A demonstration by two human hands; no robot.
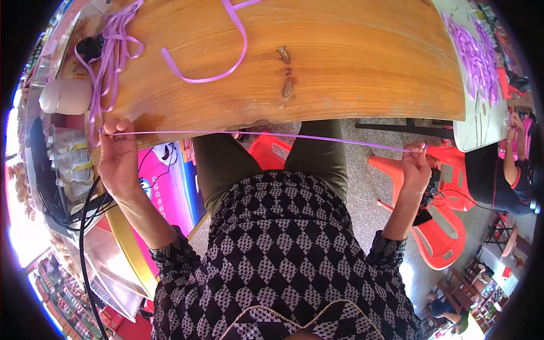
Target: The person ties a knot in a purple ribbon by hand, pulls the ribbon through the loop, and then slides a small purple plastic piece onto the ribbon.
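Observation:
A narrow purple ribbon (pixel 272 135) runs taut from hand to hand, in front of the wooden table's near edge and above my lap. My left hand (pixel 119 158) pinches its left end beside the table's left corner. Out to the right, my right hand (pixel 416 167) pinches the other end between thumb and fingers. Close above my left hand, a loose bundle of purple ribbon (pixel 116 51) trails down the table's left side. Another purple ribbon piece (pixel 218 76) lies curled on the wooden table (pixel 351 62).
A pale rounded object (pixel 67 96) and a small black item (pixel 90 48) stand at the table's left. Many cut purple ribbons (pixel 473 56) lie on a white table (pixel 479 127) at right. Red plastic chairs (pixel 439 241) stand below. A black cable (pixel 83 243) hangs left. Another person (pixel 513 164) sits far right.

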